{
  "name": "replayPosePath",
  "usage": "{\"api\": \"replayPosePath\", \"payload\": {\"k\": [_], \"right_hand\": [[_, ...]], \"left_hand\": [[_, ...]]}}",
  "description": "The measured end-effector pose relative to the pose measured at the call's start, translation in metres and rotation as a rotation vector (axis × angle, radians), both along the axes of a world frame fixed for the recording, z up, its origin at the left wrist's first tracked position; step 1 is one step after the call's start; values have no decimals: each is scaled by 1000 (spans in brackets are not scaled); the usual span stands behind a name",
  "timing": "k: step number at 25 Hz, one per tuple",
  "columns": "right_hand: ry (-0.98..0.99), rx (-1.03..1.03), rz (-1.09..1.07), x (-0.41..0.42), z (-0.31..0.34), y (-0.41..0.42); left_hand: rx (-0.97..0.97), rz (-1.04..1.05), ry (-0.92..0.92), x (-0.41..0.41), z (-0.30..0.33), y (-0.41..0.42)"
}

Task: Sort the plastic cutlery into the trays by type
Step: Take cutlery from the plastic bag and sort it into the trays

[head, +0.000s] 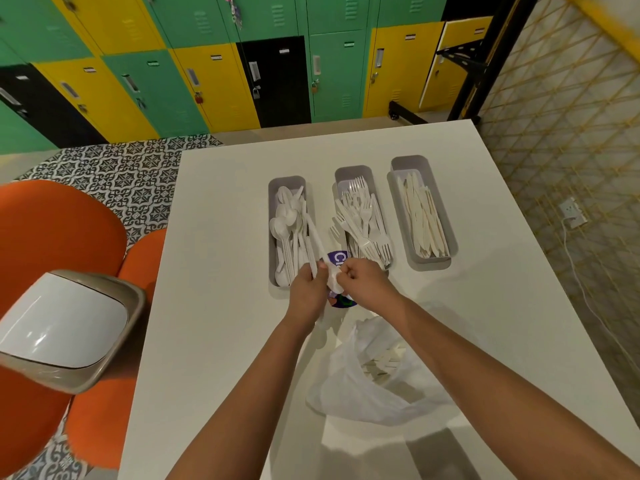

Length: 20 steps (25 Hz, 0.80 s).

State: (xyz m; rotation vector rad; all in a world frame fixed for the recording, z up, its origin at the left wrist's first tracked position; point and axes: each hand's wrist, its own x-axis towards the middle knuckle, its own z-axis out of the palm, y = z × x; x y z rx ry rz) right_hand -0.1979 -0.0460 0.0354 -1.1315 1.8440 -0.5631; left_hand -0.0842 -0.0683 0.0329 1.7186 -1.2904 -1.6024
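Observation:
Three grey trays stand side by side on the white table [221, 341]. The left tray [273, 209] holds white spoons, the middle tray [353, 173] white forks, the right tray [433, 263] cream knives. My left hand [306, 289] grips a long white plastic utensil [315, 237] whose far end reaches up over the spoon tray. My right hand [363, 280] pinches its near end [334, 280], just in front of the left and middle trays. A purple packet [339, 258] lies under both hands, partly hidden.
A clear plastic bag [374, 386] with more cream cutlery lies on the table near me. A white-lidded bin [62, 327] and orange chairs [52, 223] stand left of the table. Lockers line the far wall.

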Motion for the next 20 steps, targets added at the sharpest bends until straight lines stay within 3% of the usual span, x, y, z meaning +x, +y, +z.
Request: {"api": "replayPosePath", "payload": {"k": [10, 20], "right_hand": [[65, 46, -117, 17, -18, -25], [132, 23, -175, 36, -36, -56]], "left_hand": [[-125, 377, -82, 27, -6, -38], [-186, 407, -168, 28, -19, -74]]}}
